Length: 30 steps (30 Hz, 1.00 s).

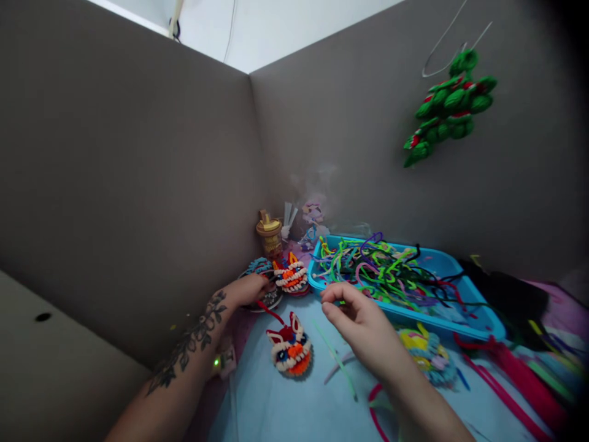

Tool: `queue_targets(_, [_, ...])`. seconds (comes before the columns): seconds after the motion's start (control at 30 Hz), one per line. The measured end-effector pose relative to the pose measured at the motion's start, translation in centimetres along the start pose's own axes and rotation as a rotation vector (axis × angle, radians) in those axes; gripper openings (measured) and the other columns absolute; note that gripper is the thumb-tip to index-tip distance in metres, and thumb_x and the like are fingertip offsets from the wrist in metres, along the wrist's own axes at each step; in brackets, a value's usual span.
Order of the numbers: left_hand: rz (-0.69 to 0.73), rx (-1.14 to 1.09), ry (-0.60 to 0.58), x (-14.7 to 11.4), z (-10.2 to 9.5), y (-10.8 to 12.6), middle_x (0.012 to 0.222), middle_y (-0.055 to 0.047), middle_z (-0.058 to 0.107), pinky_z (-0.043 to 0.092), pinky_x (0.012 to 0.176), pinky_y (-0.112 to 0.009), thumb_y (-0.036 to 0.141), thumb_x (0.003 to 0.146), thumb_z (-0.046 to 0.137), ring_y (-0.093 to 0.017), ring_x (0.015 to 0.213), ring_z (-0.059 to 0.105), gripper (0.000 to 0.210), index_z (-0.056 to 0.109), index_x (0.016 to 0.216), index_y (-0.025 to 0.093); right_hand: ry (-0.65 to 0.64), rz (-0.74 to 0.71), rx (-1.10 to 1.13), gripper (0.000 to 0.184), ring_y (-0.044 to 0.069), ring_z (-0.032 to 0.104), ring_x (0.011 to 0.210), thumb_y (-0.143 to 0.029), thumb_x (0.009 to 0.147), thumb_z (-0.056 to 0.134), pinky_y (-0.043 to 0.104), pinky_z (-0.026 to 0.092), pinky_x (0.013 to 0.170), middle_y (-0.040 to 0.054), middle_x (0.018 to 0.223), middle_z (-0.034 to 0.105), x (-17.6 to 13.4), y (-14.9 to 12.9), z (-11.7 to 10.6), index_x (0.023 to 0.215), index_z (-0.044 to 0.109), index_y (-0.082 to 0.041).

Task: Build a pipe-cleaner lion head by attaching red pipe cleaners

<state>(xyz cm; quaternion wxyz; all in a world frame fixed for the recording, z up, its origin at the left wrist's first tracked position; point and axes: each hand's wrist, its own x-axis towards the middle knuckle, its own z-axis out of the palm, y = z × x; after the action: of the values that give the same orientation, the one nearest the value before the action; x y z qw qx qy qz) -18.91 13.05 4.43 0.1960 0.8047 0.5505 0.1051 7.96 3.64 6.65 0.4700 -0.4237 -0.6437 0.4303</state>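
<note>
My left hand point(251, 288) reaches to a small round container point(270, 299) with dark little pieces in it, by the partition. Its fingertips are partly hidden there, so I cannot tell what they grip. My right hand point(354, 313) hovers in front of the blue tray with fingers loosely curled, thumb apart, and nothing visible in it. Between my arms lies a lion-head ornament point(291, 351) of red, cream and orange pipe cleaners, a red strand trailing from its top. A similar lion head point(291, 274) sits farther back, beside the container.
A blue tray point(478, 313) holds tangled pipe cleaners point(386, 264). A yellow and light-blue ornament point(427, 356) lies beyond my right forearm, near red pipe cleaners point(519, 374). A gold-brown jar point(269, 233) stands in the corner. A green ornament point(453, 107) hangs on the grey partition.
</note>
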Motion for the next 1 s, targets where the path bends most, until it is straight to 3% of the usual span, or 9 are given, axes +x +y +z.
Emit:
queue_targets(0.1, [-0.034,-0.085,0.161,-2.9,-3.9,0.9,0.074,-0.001,0.059,0.048,0.064,-0.028,0.033,0.086,0.058,-0.014,0.066,0.054,0.020,0.060,0.076,0.016,0.000,-0.013,0.014,0.011,0.018,0.054,0.081,-0.031,0.079,0.052,0.030,0.042,0.071,0.0034,0.086,0.056,-0.2,-0.1,0.1,0.077,0.055,-0.020])
queue_targets(0.17, [-0.041,-0.167,0.326,-5.2,-5.5,2.8,0.070,0.001,0.052,0.042,0.060,-0.025,0.036,0.089,0.048,-0.013,0.064,0.048,0.023,0.052,0.074,0.018,-0.003,-0.024,0.021,0.011,0.018,0.054,0.080,-0.030,0.079,0.052,0.029,0.042,0.069,0.0033,0.086,0.056,-0.4,-0.4,0.3,0.076,0.055,-0.020])
queue_targets(0.23, [-0.028,-0.272,0.423,-7.3,-5.3,5.7,0.067,0.003,0.046,0.037,0.054,-0.023,0.039,0.094,0.031,-0.012,0.058,0.042,0.029,0.047,0.078,0.020,-0.023,-0.041,0.024,0.011,0.017,0.054,0.079,-0.029,0.080,0.051,0.028,0.041,0.067,0.0029,0.085,0.056,-0.7,-0.9,0.5,0.076,0.055,-0.020])
queue_targets(0.27, [-0.005,-0.366,0.443,-8.0,-4.5,7.4,0.065,0.004,0.043,0.035,0.050,-0.022,0.040,0.094,0.029,-0.011,0.054,0.039,0.030,0.045,0.077,0.021,-0.034,-0.056,0.024,0.010,0.017,0.054,0.079,-0.028,0.080,0.051,0.028,0.041,0.066,0.0028,0.084,0.056,-0.8,-1.1,0.6,0.076,0.055,-0.020])
queue_targets(0.33, [0.096,-0.898,0.406,-8.8,-2.0,11.0,0.063,0.005,0.041,0.027,0.046,-0.020,0.040,0.091,0.040,-0.009,0.050,0.032,0.026,0.044,0.075,0.020,-0.047,-0.094,0.024,0.010,0.017,0.054,0.081,-0.027,0.081,0.052,0.028,0.042,0.068,0.0030,0.085,0.057,-1.3,-1.6,0.4,0.076,0.055,-0.020])
queue_targets(0.4, [0.165,-1.234,0.236,-8.8,1.0,14.1,0.062,0.005,0.040,0.023,0.044,-0.020,0.041,0.089,0.048,-0.007,0.048,0.029,0.026,0.045,0.074,0.019,-0.036,-0.131,0.020,0.010,0.017,0.055,0.082,-0.025,0.082,0.052,0.028,0.042,0.070,0.0030,0.085,0.057,-2.1,-1.9,0.0,0.076,0.055,-0.019])
queue_targets(0.53, [0.053,-1.613,0.060,-8.3,5.7,18.1,0.060,0.006,0.038,0.015,0.040,-0.017,0.036,0.085,0.058,-0.004,0.044,0.022,0.025,0.048,0.073,0.017,0.056,-0.198,-0.047,0.008,0.015,0.056,0.079,-0.019,0.085,0.053,0.026,0.044,0.069,0.0016,0.083,0.058,-4.5,-1.6,-1.8,0.079,0.058,-0.020])
queue_targets(0.77, [-0.050,-1.756,-0.058,-8.1,9.4,20.3,0.055,0.008,0.035,0.017,0.042,-0.015,0.039,0.077,0.071,-0.003,0.046,0.021,0.029,0.053,0.078,0.016,0.211,-0.421,-0.317,0.013,0.014,0.059,0.082,-0.009,0.086,0.056,0.024,0.046,0.073,0.0017,0.084,0.062,-8.4,-0.8,-4.4,0.087,0.063,-0.020])
queue_targets(1.0, [-0.064,-1.745,-0.109,-8.0,11.7,19.7,0.055,0.009,0.033,0.017,0.044,-0.017,0.043,0.081,0.065,-0.005,0.046,0.020,0.028,0.054,0.079,0.018,0.132,-0.387,-0.366,0.014,0.015,0.063,0.082,-0.009,0.086,0.057,0.025,0.051,0.074,0.0038,0.085,0.065,-8.6,-0.6,-4.6,0.089,0.065,-0.019])
